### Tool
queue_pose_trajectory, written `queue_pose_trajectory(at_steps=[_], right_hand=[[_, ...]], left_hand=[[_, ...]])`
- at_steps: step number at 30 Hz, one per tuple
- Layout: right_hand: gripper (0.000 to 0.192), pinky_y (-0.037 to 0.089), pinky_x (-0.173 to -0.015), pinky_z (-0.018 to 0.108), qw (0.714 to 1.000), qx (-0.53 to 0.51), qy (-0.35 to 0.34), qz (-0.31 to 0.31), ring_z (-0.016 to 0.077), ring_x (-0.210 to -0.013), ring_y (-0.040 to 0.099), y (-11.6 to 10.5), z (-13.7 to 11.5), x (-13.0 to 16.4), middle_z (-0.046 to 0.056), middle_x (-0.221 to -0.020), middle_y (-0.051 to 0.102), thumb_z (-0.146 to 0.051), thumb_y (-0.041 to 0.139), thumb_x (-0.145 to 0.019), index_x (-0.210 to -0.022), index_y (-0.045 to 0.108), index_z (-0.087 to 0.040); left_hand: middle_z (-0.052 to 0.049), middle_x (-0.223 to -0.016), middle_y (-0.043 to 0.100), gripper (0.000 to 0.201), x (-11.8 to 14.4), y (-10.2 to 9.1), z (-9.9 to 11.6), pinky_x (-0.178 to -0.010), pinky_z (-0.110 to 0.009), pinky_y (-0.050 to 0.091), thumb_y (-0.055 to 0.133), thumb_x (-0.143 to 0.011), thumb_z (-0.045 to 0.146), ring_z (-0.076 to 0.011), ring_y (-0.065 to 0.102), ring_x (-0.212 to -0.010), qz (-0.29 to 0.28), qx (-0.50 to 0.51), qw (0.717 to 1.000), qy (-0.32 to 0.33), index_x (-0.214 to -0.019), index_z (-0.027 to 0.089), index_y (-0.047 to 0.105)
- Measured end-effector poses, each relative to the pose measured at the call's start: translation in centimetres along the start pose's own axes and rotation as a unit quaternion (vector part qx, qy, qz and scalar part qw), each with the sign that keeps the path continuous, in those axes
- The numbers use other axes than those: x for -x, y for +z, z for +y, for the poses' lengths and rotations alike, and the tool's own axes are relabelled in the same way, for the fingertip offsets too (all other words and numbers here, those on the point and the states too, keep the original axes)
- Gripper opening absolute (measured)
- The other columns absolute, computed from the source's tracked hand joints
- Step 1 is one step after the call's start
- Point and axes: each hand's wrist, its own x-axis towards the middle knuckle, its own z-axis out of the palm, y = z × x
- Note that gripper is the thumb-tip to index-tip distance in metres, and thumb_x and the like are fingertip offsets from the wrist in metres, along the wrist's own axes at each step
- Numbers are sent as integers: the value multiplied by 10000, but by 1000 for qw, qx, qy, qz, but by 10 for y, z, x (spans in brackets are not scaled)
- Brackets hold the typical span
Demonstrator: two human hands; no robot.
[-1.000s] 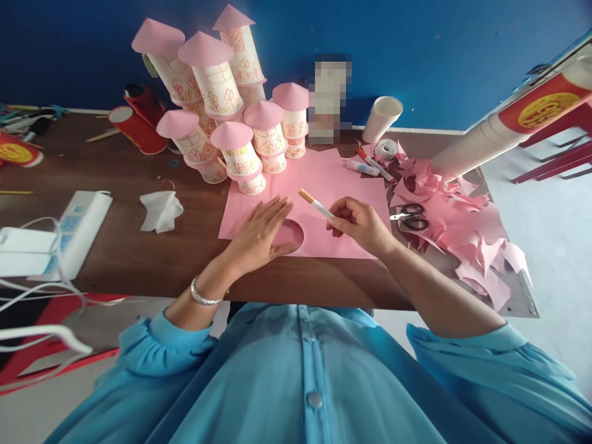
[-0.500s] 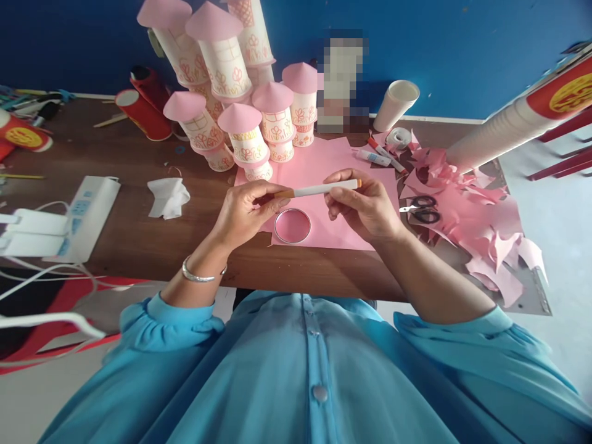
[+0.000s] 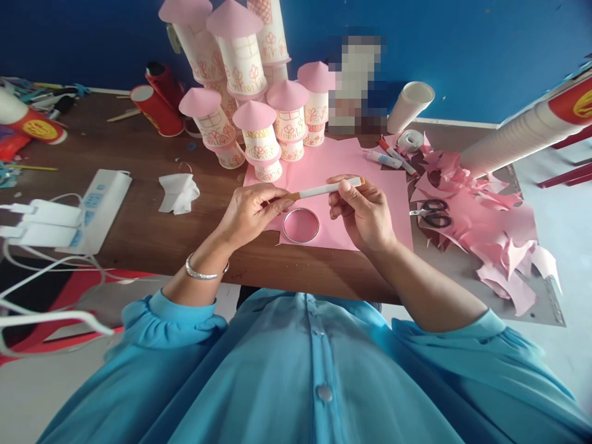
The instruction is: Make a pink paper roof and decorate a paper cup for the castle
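Landmark: pink paper sheet (image 3: 361,209), lying flat on the brown table (image 3: 152,234).

1. Round glass-like ring (image 3: 300,225), on the near part of the sheet, pink showing through it.
2. Left hand (image 3: 252,211), just left of the ring, over the sheet's near left corner; fingers closed on the orange-tipped left end of a white marker (image 3: 324,189). Silver bangle (image 3: 201,274) on this wrist.
3. Right hand (image 3: 363,213), just right of the ring, above the sheet; fingers closed on the marker's right end. Marker held roughly level above the sheet, spanning both hands, beyond the ring.
4. Black-handled scissors (image 3: 430,209), just off the sheet's right edge, among pink paper scraps (image 3: 490,234).
5. Crumpled white tissue (image 3: 178,192), left of the sheet.
6. White power strip (image 3: 99,206) with cables, farther left of the sheet.
7. Paper-cup towers with pink cone roofs (image 3: 259,129), at the sheet's far left corner, stacked.
8. Glue tubes (image 3: 386,160) and tape roll (image 3: 409,140), at the sheet's far right corner.
9. Red cups (image 3: 160,108), far left beyond the sheet, tipped over.
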Motion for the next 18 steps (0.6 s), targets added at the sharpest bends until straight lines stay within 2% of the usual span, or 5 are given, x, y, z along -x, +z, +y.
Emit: queue_pose_trajectory(at_steps=[11,13,15,17,18], right_hand=[[286,532,-524,247,999,21,-35,0,105,-552,603,1,0,11,-21,-694,685,-508,792,-898,-985,784,-236],[234,484,-467,218,996,-11,-55,63,88,-513,558,-13,-13,4,-43,-652,644,-474,802,-892,-932,767,-246],[207,420,-426,177,976,-76,-122,164,58,-487,496,-37,-29,-6,-69,-639,593,-453,794,-897,-846,732,-262],[184,441,-447,192,972,-66,-115,196,68,-496,509,-62,-40,-13,-63,-652,598,-432,750,-935,-855,718,-270],[178,448,-448,208,973,-51,-106,196,80,-496,519,-72,-42,-14,-59,-657,606,-432,734,-943,-860,711,-276]], left_hand=[[-26,-807,799,290,4,-8,-4,-614,-240,545,667,-986,457,-137,707,-667,-41,40,998,-27,-1021,215,824],[-34,-849,803,272,9,-15,-12,-689,-268,565,668,-986,448,-154,718,-737,6,-27,999,-31,-1012,226,823],[-34,-843,793,253,17,-24,-25,-725,-282,562,655,-996,425,-162,710,-769,80,-96,991,-42,-1009,233,819],[-38,-896,798,238,24,-31,-38,-691,-278,551,682,-977,421,-157,697,-748,98,-116,987,-59,-1044,234,813],[-42,-947,806,226,27,-33,-44,-695,-280,553,697,-966,409,-158,699,-760,76,-124,987,-65,-1056,237,812]])
